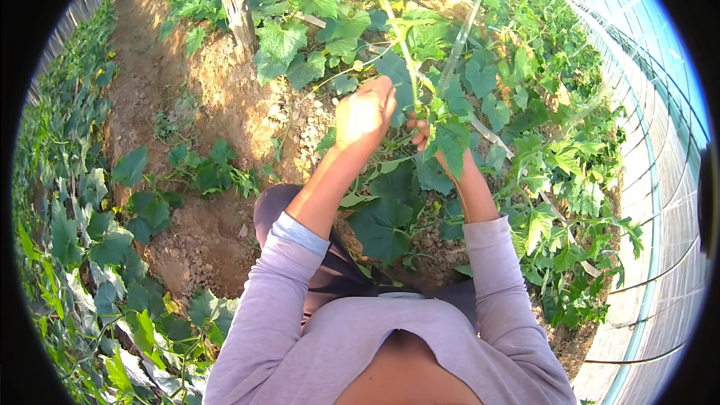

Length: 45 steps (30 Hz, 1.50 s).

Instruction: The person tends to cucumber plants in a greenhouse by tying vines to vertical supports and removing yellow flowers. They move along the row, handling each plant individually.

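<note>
My right hand (422, 130), partly behind leaves, is closed around the stem of a leafy climbing vine (409, 64) with lobed green leaves. Just to the left, my left hand (365, 109) is raised in bright sun with its fingers curled; what lies between its fingers cannot be made out. A thin tendril with a small yellow flower (358, 66) runs close above the left hand. A clear plastic strip (464, 34) slants upward to the right of the stem. A broad green leaf (451, 143) hangs over my right wrist.
A rough wooden post (234, 3) stands at the upper left beside a bare soil path (135, 73). Dense vines (84, 236) line the left side. On the right, more vines border a curved plastic greenhouse wall (658, 208). A pale strip (495, 138) runs diagonally through the leaves.
</note>
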### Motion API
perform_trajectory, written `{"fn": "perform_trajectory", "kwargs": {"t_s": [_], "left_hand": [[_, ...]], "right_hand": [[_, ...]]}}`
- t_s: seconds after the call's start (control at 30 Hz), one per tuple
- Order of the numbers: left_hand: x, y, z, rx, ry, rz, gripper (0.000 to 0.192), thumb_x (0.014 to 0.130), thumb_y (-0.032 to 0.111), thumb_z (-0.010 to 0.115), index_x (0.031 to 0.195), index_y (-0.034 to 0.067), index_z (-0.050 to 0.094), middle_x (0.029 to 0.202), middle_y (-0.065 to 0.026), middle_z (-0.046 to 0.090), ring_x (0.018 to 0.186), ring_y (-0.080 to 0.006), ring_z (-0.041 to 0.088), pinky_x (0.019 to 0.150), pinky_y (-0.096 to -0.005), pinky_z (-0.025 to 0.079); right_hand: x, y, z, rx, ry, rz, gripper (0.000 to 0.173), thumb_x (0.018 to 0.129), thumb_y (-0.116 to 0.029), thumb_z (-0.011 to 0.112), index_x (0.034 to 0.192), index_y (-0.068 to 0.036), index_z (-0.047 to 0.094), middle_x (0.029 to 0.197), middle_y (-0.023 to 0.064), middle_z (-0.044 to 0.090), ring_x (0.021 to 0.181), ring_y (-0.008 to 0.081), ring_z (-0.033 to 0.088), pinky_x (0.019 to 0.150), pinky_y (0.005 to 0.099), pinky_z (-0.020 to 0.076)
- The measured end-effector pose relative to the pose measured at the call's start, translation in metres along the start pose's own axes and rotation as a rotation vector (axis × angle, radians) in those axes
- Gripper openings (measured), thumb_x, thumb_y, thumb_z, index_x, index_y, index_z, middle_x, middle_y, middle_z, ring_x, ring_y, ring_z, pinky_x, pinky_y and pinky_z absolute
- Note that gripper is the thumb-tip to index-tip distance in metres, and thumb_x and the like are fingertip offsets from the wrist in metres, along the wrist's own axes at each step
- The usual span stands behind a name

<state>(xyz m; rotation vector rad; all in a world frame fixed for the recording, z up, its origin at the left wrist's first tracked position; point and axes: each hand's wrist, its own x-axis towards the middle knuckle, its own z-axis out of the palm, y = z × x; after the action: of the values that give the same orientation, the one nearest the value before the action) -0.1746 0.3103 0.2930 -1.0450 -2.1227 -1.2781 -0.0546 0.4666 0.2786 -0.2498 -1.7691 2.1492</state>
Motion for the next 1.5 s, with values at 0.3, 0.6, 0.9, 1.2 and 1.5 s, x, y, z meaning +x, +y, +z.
{"fn": "perform_trajectory", "kwargs": {"t_s": [0.3,0.6,0.9,1.2,1.5], "left_hand": [[0.009,-0.016,0.024,-0.970,-0.222,-0.438,0.024,0.098,0.028,0.068,0.096,0.004,0.070,0.081,0.0001,0.067,0.071,-0.0083,0.058,0.064,-0.0262,0.046],[0.014,-0.015,0.014,-1.236,-0.302,-0.612,0.010,0.097,0.020,0.068,0.099,0.011,0.069,0.088,0.0029,0.070,0.071,-0.0035,0.058,0.062,-0.0215,0.049],[0.010,-0.002,-0.012,-1.278,-0.359,-0.595,0.015,0.097,0.019,0.067,0.105,0.007,0.071,0.084,0.0038,0.068,0.074,-0.0041,0.053,0.069,-0.0208,0.040],[0.008,0.003,-0.017,-1.291,-0.422,-0.528,0.016,0.097,0.020,0.067,0.108,0.009,0.071,0.088,0.0051,0.067,0.072,-0.0029,0.051,0.066,-0.0203,0.038],[0.003,0.000,-0.007,-1.242,-0.449,-0.547,0.013,0.097,0.019,0.067,0.104,0.008,0.071,0.090,0.0037,0.067,0.077,-0.0046,0.055,0.066,-0.0214,0.040]], "right_hand": [[0.001,0.011,-0.001,-0.109,-0.004,0.000,0.035,0.095,-0.017,0.070,0.122,0.004,0.064,0.105,0.0146,0.071,0.072,0.0140,0.065,0.061,0.0263,0.0546],[-0.021,-0.059,0.024,-0.783,0.176,-0.282,0.022,0.099,-0.025,0.063,0.105,-0.005,0.070,0.081,0.0023,0.069,0.066,0.0100,0.063,0.054,0.0244,0.0495],[0.005,-0.105,0.050,-0.708,0.184,-0.228,0.021,0.094,-0.010,0.065,0.115,-0.004,0.067,0.092,-0.0003,0.070,0.059,0.0041,0.057,0.050,0.0202,0.0433],[0.032,-0.093,0.033,-0.860,0.076,-0.269,0.032,0.086,-0.009,0.074,0.117,-0.007,0.066,0.094,0.0036,0.068,0.058,0.0083,0.053,0.060,0.0253,0.0475],[0.033,-0.089,0.026,-0.533,-0.211,-0.172,0.018,0.090,-0.010,0.073,0.107,-0.006,0.067,0.087,-0.0052,0.067,0.067,0.0009,0.052,0.059,0.0184,0.0406]]}}
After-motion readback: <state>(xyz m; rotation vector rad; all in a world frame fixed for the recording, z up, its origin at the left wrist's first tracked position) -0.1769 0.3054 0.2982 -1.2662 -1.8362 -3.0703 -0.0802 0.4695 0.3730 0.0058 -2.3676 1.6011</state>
